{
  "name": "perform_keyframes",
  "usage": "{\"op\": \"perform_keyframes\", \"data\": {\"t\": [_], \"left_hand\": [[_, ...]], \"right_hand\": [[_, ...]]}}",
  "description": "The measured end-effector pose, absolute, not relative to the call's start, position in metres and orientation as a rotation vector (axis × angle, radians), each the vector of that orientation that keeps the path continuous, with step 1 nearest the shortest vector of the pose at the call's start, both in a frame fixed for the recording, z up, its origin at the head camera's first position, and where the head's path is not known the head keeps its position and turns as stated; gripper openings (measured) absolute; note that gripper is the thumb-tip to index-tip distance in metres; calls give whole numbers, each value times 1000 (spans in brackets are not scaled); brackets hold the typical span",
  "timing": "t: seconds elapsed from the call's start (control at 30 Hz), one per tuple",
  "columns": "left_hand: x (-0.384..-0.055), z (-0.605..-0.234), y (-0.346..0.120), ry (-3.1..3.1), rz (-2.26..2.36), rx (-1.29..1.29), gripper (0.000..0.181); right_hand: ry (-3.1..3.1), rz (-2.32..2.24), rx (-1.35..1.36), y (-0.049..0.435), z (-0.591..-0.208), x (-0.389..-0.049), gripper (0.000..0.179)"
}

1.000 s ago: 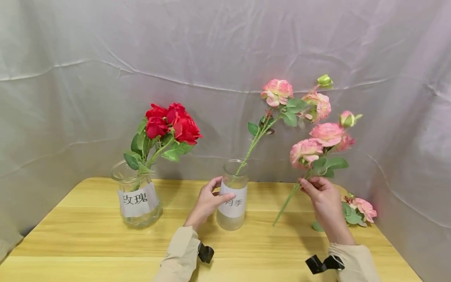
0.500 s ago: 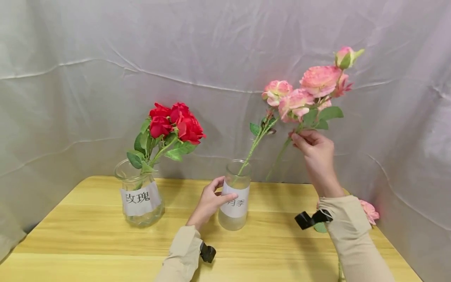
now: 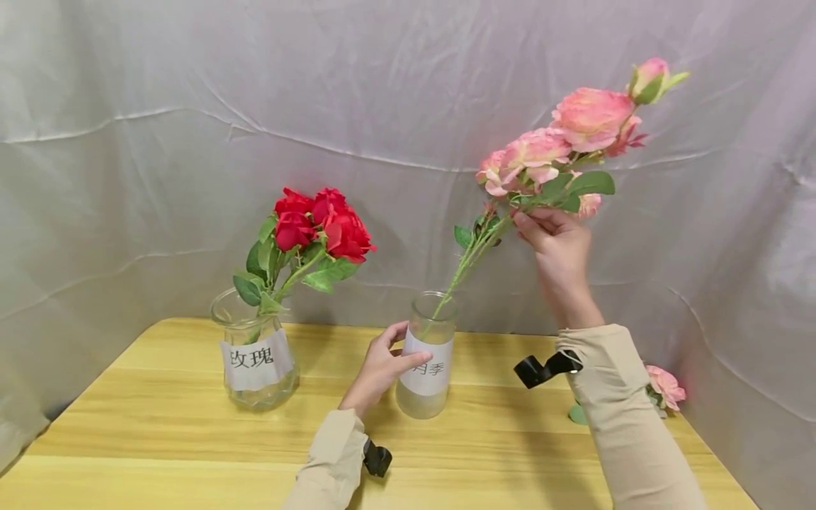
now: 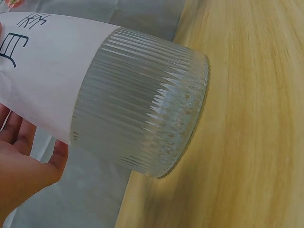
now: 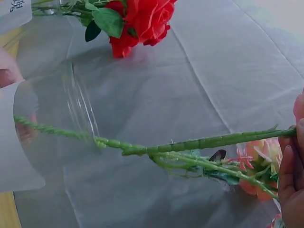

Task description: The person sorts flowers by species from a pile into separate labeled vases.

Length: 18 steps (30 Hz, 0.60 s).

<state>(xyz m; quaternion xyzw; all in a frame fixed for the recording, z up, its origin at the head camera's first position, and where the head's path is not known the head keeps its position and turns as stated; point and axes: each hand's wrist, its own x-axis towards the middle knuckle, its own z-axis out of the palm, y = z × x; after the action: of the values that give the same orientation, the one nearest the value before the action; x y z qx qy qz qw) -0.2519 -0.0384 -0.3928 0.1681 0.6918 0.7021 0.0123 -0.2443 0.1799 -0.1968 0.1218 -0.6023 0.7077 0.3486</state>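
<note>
A clear glass vase (image 3: 426, 397) with a white paper label stands on the table, one pink flower stem (image 5: 57, 132) inside it leaning right. My left hand (image 3: 382, 365) holds this vase from the left, thumb across the label; the left wrist view shows its ribbed base (image 4: 142, 104). Up to the right, my right hand (image 3: 561, 258) pinches a second pink flower (image 3: 593, 119) by its green stem (image 5: 204, 142), below the blooms. This stem slants down toward the vase mouth. In the right wrist view its lower end appears just outside the rim, beside the other stem.
Left of the vase stands a wider labelled glass vase (image 3: 260, 393) with red roses (image 3: 325, 223). Another pink flower (image 3: 666, 386) lies at the table's right edge, partly behind the right sleeve. A grey cloth (image 3: 382, 85) hangs behind the wooden table (image 3: 191, 446).
My right hand has lifted the pink flower and brought it up and left, so its stem now lines up with the one in the vase. The left hand has stayed on the vase.
</note>
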Motion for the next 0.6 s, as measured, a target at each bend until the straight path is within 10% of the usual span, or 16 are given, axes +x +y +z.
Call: {"op": "perform_keyframes", "data": {"t": [0.6], "left_hand": [[-251,-394,-38,2163,2195,526,65]], "right_hand": [[-1733,1721,265,168,-211,-243,18]]}}
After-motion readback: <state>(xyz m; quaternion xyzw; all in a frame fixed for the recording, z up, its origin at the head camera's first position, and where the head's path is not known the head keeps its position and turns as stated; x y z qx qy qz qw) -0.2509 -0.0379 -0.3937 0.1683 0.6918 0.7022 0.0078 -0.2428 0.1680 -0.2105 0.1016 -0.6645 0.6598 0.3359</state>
